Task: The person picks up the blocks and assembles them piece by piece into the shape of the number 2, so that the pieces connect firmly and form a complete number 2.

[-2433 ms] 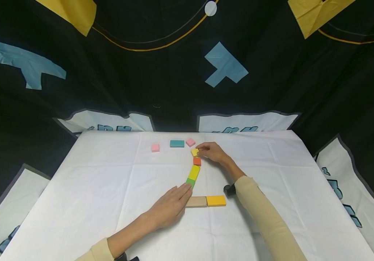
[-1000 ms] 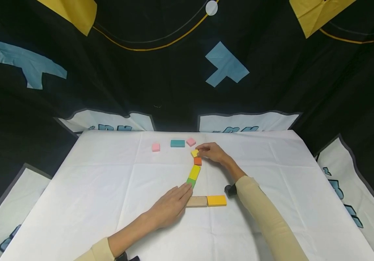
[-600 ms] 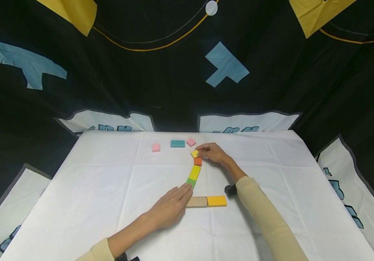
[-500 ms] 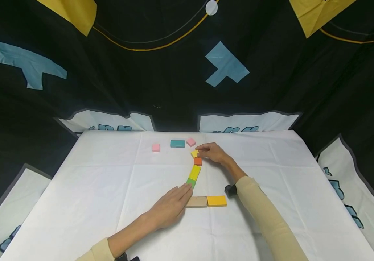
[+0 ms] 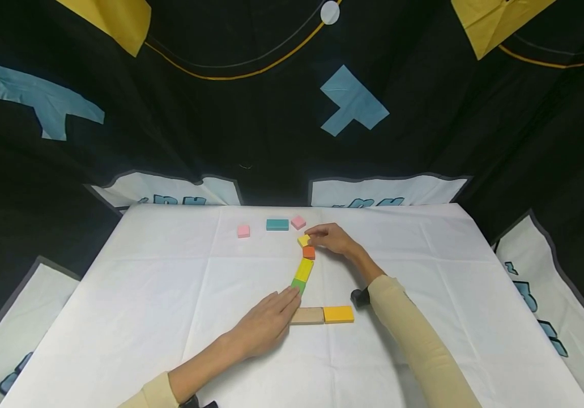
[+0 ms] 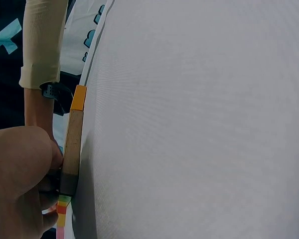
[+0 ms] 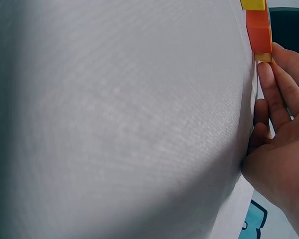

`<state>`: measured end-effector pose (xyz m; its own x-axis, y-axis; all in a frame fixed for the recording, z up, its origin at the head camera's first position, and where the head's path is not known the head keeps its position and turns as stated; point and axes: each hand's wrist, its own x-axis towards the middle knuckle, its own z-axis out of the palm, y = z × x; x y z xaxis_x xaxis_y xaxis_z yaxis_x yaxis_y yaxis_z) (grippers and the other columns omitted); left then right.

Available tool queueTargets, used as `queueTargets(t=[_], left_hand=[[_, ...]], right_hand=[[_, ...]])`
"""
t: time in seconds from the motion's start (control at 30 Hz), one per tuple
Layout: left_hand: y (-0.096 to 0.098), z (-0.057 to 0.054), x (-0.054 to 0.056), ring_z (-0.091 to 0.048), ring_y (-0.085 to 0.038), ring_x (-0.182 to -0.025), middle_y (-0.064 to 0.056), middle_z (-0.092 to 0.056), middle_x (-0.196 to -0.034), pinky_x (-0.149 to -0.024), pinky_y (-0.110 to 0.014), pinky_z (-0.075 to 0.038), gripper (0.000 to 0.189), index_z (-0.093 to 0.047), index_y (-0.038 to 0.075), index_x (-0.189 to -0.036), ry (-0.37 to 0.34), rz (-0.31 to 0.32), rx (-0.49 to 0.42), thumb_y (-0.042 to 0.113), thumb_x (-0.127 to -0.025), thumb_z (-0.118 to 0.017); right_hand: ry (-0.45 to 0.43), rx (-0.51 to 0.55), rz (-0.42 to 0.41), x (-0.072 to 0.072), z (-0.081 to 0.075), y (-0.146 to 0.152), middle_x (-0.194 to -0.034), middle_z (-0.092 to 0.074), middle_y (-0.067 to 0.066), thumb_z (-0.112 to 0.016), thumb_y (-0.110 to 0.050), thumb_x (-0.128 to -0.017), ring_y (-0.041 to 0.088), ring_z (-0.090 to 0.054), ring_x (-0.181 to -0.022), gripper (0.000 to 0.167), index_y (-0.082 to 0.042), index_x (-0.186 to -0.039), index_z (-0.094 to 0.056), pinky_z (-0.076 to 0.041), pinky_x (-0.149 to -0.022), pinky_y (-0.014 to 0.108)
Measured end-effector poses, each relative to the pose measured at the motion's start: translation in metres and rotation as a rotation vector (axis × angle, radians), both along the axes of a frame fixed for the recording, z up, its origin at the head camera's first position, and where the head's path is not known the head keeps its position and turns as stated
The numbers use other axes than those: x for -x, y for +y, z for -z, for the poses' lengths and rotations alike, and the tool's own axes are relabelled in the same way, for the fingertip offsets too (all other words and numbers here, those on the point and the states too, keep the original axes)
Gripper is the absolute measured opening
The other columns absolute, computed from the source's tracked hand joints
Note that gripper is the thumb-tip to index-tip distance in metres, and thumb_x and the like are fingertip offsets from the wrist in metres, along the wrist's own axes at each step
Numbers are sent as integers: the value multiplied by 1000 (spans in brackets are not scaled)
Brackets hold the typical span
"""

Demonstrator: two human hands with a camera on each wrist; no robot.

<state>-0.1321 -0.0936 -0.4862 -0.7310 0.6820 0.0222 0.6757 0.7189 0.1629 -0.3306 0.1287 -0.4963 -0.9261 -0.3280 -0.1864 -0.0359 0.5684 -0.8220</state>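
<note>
In the head view my right hand [image 5: 331,237] holds a small yellow block [image 5: 303,240] at its right side, between thumb and fingertips. That block meets a red-orange block [image 5: 309,253], which shows close up in the right wrist view. A longer yellow block [image 5: 304,270] and a green block [image 5: 298,284] carry the slanting line toward me. My left hand [image 5: 265,322] lies with extended fingers over the green block's near end and the left part of a plain wooden block [image 5: 308,315]. Joined to the wood's right end is an orange-yellow block [image 5: 339,314].
Beyond the line, toward the table's far edge, lie a teal block [image 5: 277,225] and two pink blocks, one on the left [image 5: 243,231] and one close to the yellow block [image 5: 298,222]. A white cloth [image 5: 133,306] covers the table; a dark curtain [image 5: 271,141] hangs behind.
Both hands keep their places. The small yellow block has shifted very slightly left against the red-orange one; the other blocks lie as before.
</note>
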Motion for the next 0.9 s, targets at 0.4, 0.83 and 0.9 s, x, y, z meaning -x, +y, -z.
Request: queueTargets(t=[0.4,0.83,0.9], left_hand=[[-1,1,0,-30,-27,-146,-15,-33,-158,-117,-43,-28,50,-41,-2,-150,8,6,-1,19,-105,-46],[-2,2,0,-31,-27,-145,-15,-34,-158,-117,-43,-30,49,-41,-2,-150,15,4,-14,19,-105,-46],[-2,1,0,-31,-27,-145,-15,-34,-158,-117,-43,-30,49,-41,-2,-150,16,4,-16,19,-105,-46]], right_hand=[[-1,34,13,2,3,-1,-123,-66,4,-70,-27,-95,25,-55,-112,32,-15,-125,-71,-45,-106,43],[29,17,90,13,-3,-8,-127,-64,10,-72,-23,-93,30,-55,-116,42,-12,-134,-64,-51,-98,40],[41,4,79,16,-4,-10,-131,-63,10,-72,-23,-93,31,-53,-121,44,-13,-136,-62,-50,-101,41]])
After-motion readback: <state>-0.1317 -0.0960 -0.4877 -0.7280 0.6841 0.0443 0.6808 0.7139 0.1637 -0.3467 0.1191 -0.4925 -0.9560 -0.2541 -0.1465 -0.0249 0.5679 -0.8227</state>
